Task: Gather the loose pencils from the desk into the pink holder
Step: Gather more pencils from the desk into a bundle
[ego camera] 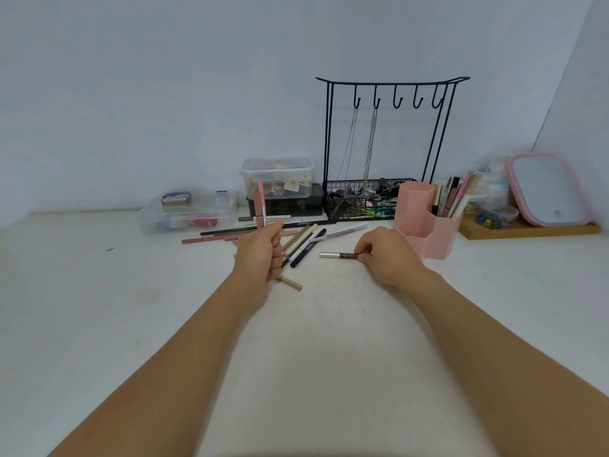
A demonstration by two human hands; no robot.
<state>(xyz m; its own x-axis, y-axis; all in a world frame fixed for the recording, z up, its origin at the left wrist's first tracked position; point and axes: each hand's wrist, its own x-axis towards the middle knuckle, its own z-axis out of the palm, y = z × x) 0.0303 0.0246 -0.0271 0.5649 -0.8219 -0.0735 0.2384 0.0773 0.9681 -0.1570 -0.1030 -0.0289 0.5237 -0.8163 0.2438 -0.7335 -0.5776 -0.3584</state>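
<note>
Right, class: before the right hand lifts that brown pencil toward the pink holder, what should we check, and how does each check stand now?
1. Right hand pinches the brown pencil: ok.
2. Left hand grips its upright pencils securely: ok.
3. Pink holder stands upright: ok.
4. Path from the brown pencil to the holder is unobstructed: ok.
5. Front compartment has room: cannot tell.
6. Loose pencils all gathered: not ok.

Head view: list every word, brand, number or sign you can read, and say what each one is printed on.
"MADIELI", as best it reads: white letters on the long black pencil lying at the back of the loose pile.
Dark label on the white pencil in the pile: too blurred to read.
Marking on the brown pencil pinched by the right hand: too small to read.
Nothing legible on the pink holder or the clear boxes.
</note>
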